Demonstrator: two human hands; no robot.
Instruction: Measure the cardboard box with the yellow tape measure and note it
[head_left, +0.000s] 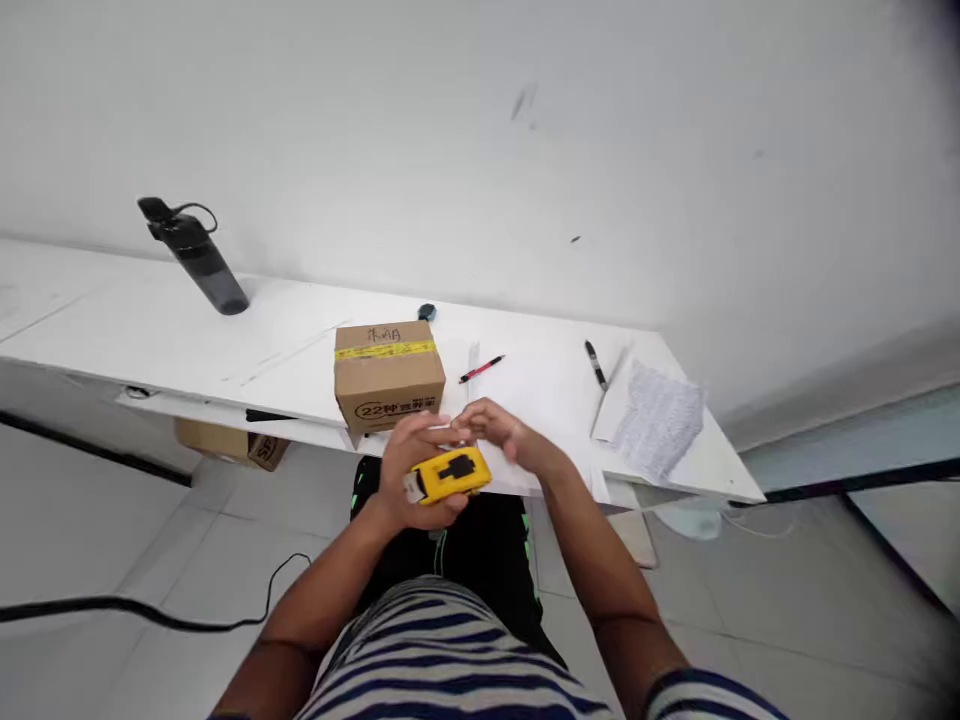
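Note:
My left hand (409, 485) is wrapped around a yellow tape measure (450, 474) with a black piece on its upper face and a silvery part at its left end. It is held above my lap, just off the front edge of the table. Close beside it is my right hand (499, 428), its fingers loosely curved toward the left fingertips and its thumb apart. I see nothing in the right hand. Directly beyond my hands stands a cardboard box (390, 373) with yellow tape and dark printing.
On the white table (292, 340) are a dark bottle (199, 258), a small blue-black object (427, 312), a red pen (481, 369), a black marker (595, 364), white paper (540, 385) and a crumpled written sheet (656, 420). Another carton (225, 443) sits below; a black cable (150, 610) crosses the left.

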